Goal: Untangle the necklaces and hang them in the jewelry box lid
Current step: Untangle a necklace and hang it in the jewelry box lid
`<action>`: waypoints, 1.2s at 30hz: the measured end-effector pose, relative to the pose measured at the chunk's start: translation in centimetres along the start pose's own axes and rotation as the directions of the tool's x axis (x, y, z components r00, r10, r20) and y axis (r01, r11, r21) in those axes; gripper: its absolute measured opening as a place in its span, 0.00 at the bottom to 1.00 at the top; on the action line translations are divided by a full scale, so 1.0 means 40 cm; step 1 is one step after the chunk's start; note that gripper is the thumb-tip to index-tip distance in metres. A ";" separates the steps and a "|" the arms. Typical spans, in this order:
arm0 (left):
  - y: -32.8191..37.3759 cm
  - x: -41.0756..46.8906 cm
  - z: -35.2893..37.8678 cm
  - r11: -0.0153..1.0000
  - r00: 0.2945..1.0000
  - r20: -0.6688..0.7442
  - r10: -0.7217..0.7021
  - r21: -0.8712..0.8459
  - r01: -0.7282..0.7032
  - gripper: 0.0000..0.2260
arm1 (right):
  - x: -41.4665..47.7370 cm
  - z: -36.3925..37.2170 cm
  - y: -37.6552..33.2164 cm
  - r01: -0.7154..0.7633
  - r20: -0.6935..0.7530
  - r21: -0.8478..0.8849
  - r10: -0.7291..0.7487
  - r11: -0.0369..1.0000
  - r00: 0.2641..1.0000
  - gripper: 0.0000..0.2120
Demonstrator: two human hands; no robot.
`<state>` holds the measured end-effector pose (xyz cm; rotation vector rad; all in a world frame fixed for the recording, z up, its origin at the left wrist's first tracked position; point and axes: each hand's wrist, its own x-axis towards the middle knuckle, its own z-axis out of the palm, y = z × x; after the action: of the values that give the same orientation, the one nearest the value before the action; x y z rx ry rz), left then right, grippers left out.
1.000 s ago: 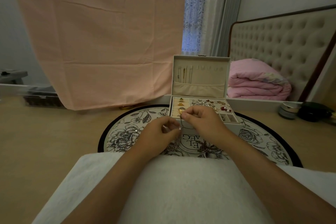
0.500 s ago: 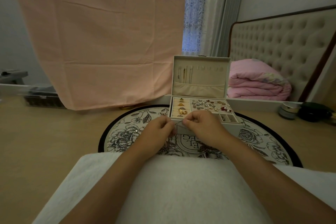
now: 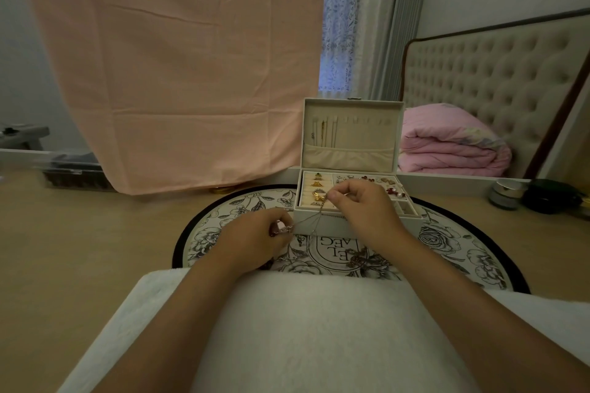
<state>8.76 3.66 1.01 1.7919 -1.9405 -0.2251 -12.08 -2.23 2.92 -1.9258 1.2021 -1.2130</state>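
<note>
A white jewelry box [image 3: 352, 220] stands open on a round floral mat. Its upright lid [image 3: 351, 134] has a few thin chains [image 3: 324, 132] hanging at its left side. A thin silver necklace [image 3: 314, 217] is stretched between my hands in front of the box. My left hand [image 3: 255, 241] pinches its lower end together with a small bunch of chain. My right hand [image 3: 364, 212], raised over the box's front edge, pinches the upper end. Another tangled reddish necklace [image 3: 360, 260] lies on the mat below my right wrist.
The round floral mat [image 3: 223, 226] lies on a wooden floor. Rings and earrings [image 3: 319, 185] fill the box tray. A pink cloth [image 3: 172, 67] hangs behind, a folded pink quilt [image 3: 453, 143] lies right, small jars [image 3: 507, 193] stand far right. A white cushion [image 3: 319, 329] covers my lap.
My hands have moved apart. The right hand rose toward the box tray and the left hand dropped lower left, pulling the chain out between them.
</note>
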 end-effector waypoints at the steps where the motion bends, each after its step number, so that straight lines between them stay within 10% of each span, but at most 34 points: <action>1: -0.004 -0.001 -0.005 0.996 1.000 -0.020 0.005 0.085 -0.003 0.05 | -0.001 0.000 0.000 0.003 0.000 -0.006 -0.003 1.000 1.000 0.06; 6: -0.035 0.005 -0.028 0.974 0.996 0.087 -0.021 0.229 0.000 0.14 | -0.002 0.001 -0.002 -0.006 0.016 -0.045 0.007 0.999 1.000 0.05; 9: -0.034 0.003 -0.030 0.994 0.980 0.192 -0.059 -0.076 0.075 0.14 | -0.003 0.003 -0.007 -0.018 0.056 -0.020 0.019 1.000 0.998 0.05; 19: 0.055 0.006 0.045 0.887 0.994 -0.112 0.016 -0.458 -0.066 0.03 | -0.002 0.005 -0.016 0.013 0.095 0.070 -0.020 0.997 0.995 0.07; 29: 0.019 0.013 0.010 0.893 0.999 0.044 0.008 -0.450 0.013 0.08 | 0.000 -0.003 0.010 -0.004 0.129 -0.166 0.026 0.986 0.991 0.06; 36: -0.004 0.017 0.002 0.997 0.984 -0.176 0.025 -0.065 -0.037 0.04 | -0.019 0.012 0.017 0.000 0.281 -0.187 0.053 0.982 0.958 0.07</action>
<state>8.86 2.96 1.05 1.6771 -1.8139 -0.1175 -12.06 -1.87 1.86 -2.1258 1.2152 -0.7958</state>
